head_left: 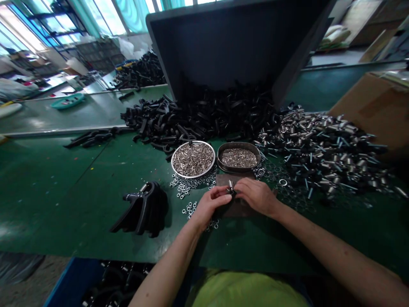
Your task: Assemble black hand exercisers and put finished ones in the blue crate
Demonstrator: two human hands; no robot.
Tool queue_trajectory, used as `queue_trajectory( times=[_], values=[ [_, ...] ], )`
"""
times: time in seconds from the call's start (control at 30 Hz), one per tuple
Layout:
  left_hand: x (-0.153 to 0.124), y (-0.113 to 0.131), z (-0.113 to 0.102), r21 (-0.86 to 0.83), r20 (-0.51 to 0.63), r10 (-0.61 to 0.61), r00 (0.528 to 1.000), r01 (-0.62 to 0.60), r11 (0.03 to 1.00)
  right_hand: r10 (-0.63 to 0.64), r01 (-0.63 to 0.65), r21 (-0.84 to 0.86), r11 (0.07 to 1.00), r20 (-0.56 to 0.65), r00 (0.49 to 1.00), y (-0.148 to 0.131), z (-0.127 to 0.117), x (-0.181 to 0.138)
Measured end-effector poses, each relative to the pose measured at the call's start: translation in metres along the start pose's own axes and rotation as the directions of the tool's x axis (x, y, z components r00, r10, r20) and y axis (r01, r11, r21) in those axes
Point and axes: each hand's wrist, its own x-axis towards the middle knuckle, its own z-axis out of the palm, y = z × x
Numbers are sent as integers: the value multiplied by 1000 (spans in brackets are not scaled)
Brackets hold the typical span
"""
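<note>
Over a brown metal plate [223, 180] on the green bench, my two hands meet at a small black part with a shiny metal spring [231, 184] standing up from it. My left hand [209, 204] pinches the black part between thumb and fingers. From the other side, my right hand [257, 196] has its fingers closed at the same piece; they hide part of it. Just beyond are a round dish [173, 164] of small metal pins and an oval tin [259, 154] of tiny metal pieces. Loose nuts [183, 187] lie beside my left hand.
Black lever-like parts [191, 115] spill from a tipped grey bin [220, 47]. Springs and bolts [332, 153] are heaped at right, before a cardboard box [370, 102]. Several black handles [143, 211] stand together at left. A blue crate [68, 281] sits below the bench edge.
</note>
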Motion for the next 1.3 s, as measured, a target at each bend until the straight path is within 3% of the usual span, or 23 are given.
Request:
queue_trajectory(
  times=[0.07, 0.17, 0.27, 0.33, 0.37, 0.5, 0.6, 0.7, 0.8, 0.93, 1.03, 1.13, 1.3],
  values=[
    [5, 0, -1, 274, 22, 100, 995, -103, 956, -156, 164, -210, 964, 56, 986, 10, 7, -5],
    [7, -7, 2, 683, 78, 279, 957, -256, 685, -261, 298, -319, 900, 154, 953, 19, 16, -7],
    [1, -17, 6, 893, 196, 362, 911, -318, 318, -227, 292, -326, 899, 222, 948, 18, 14, -5],
    [-3, -23, 8, 933, 241, 358, 902, -317, 170, -153, 231, -328, 916, 247, 957, 13, 4, -5],
    [-5, -26, 8, 942, 237, 361, 902, -304, 140, -102, 181, -329, 927, 244, 964, 10, -3, -8],
    [-4, -30, 8, 960, 144, 396, 907, -226, 168, 203, -143, -350, 926, 141, 969, 3, -36, -47],
    [-2, -29, 8, 972, 87, 406, 910, -167, 165, 431, -364, -390, 846, 96, 897, 4, -49, -102],
    [0, -26, 9, 974, 91, 391, 916, -164, 156, 554, -466, -428, 774, 103, 826, 7, -45, -150],
    [1, -24, 9, 973, 98, 375, 922, -168, 159, 614, -521, -456, 721, 73, 786, 10, -40, -167],
    [1, -22, 10, 975, 100, 372, 923, -166, 150, 580, -510, -418, 751, 50, 813, 3, -58, -139],
    [0, -22, 10, 976, 93, 371, 924, -159, 151, 542, -530, -175, 830, 27, 840, -15, -73, -101],
    [0, -20, 11, 977, 83, 364, 928, -148, 156, 534, -534, 74, 843, 21, 846, -32, -65, -69],
    [0, -21, 11, 974, 86, 371, 925, -157, 166, 486, -506, 57, 861, 199, 851, -40, -47, -50]
  ],
)
